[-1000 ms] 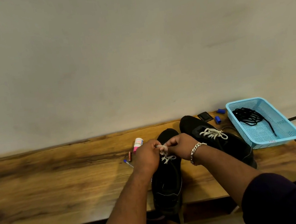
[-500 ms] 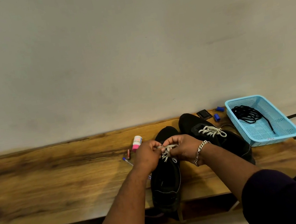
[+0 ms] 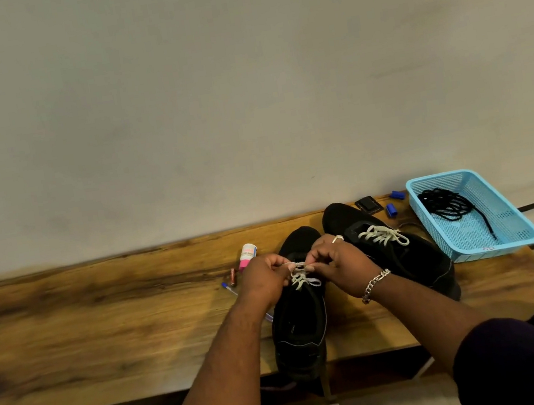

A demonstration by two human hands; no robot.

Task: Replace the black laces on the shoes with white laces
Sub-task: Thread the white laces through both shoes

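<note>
A: Where is the white lace?

B: The white lace [image 3: 300,275] is threaded across the top of the near shoe [image 3: 299,318], which lies on the wooden table [image 3: 104,330] with its heel over the table's front edge.

A: And the hands?

B: Both are curled over that shoe. The left hand [image 3: 264,277] pinches a bit of the lace on the shoe's left side, and the right hand [image 3: 338,262] pinches it on the right side, fingertips almost meeting above the lacing. The right hand wears a ring [image 3: 337,238], with a chain bracelet [image 3: 375,285] on the wrist.

A: The other shoe?

B: The second shoe [image 3: 400,248] sits just right of the near shoe, toe toward the wall, and already has a white lace [image 3: 383,235] through it.

A: The old laces?

B: The black laces [image 3: 450,206] lie heaped in a blue basket [image 3: 494,246], farther right of the near shoe, past the second one, with one end trailing toward the basket's front.

A: Anything else?

B: Left of the near shoe stand a small pink and white bottle [image 3: 247,255], a little reddish stick [image 3: 233,275] and a pen [image 3: 228,288], partly hidden by the left wrist. Behind the second shoe, near the wall, lie a flat black thing [image 3: 368,204] and two small blue pieces [image 3: 391,209].
</note>
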